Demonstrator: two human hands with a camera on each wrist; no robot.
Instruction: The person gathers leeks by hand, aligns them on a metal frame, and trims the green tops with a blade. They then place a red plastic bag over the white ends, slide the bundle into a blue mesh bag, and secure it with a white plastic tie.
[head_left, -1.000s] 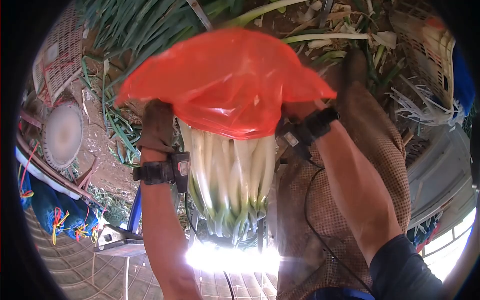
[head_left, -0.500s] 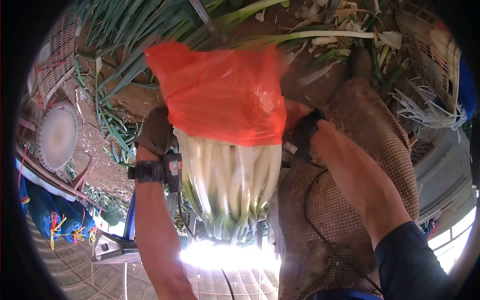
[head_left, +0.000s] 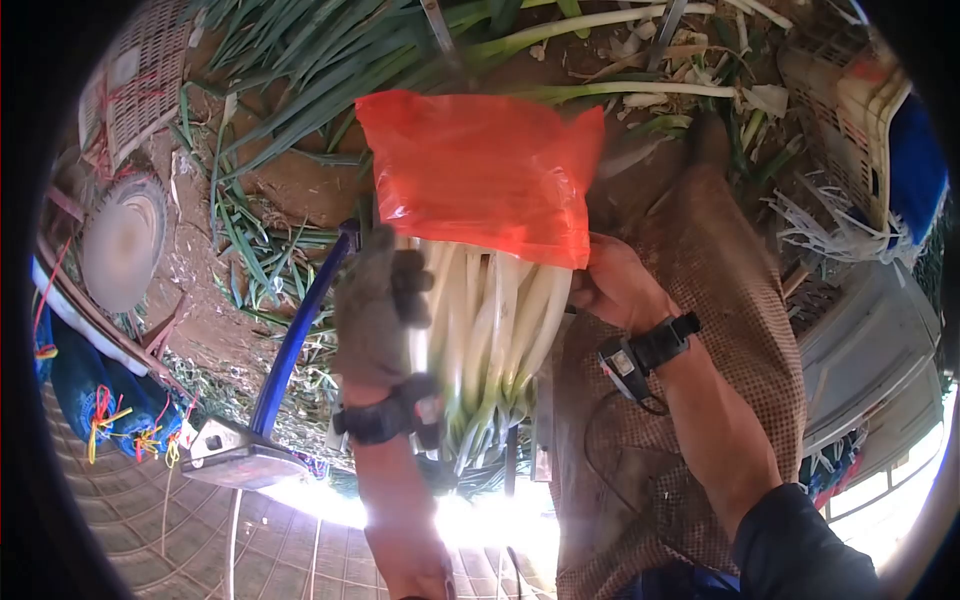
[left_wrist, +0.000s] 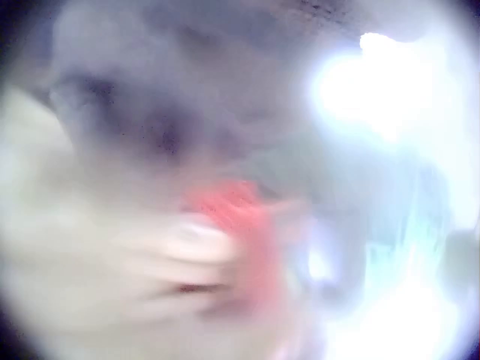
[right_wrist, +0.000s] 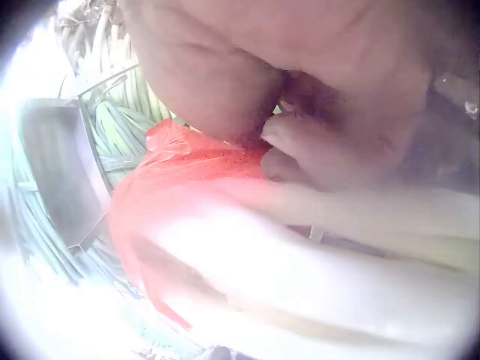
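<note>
A red plastic bag (head_left: 480,175) covers the white ends of a bundle of green onions (head_left: 495,320) held upright over the person's lap. My right hand (head_left: 612,285) grips the bag's lower right edge against the stalks; in the right wrist view its fingertips (right_wrist: 274,154) pinch the red bag (right_wrist: 180,172) on the pale stalks (right_wrist: 315,262). My gloved left hand (head_left: 378,305) is blurred in front of the bundle's left side, and its finger pose is unclear. The left wrist view is a blur with a red patch, the bag (left_wrist: 240,217).
A blue-handled tool (head_left: 300,330) with a metal plate (head_left: 235,455) leans at the left. Loose green onions (head_left: 300,60) and trimmings cover the soil. Woven baskets (head_left: 135,80) (head_left: 860,90), a round white disc (head_left: 120,240) and a blue sack (head_left: 80,400) ring the spot.
The bag has slid further down and drawn narrower round the bundle. My left hand left the bag's edge and moved right and down across the stalks. My right hand dropped to the bag's lower edge.
</note>
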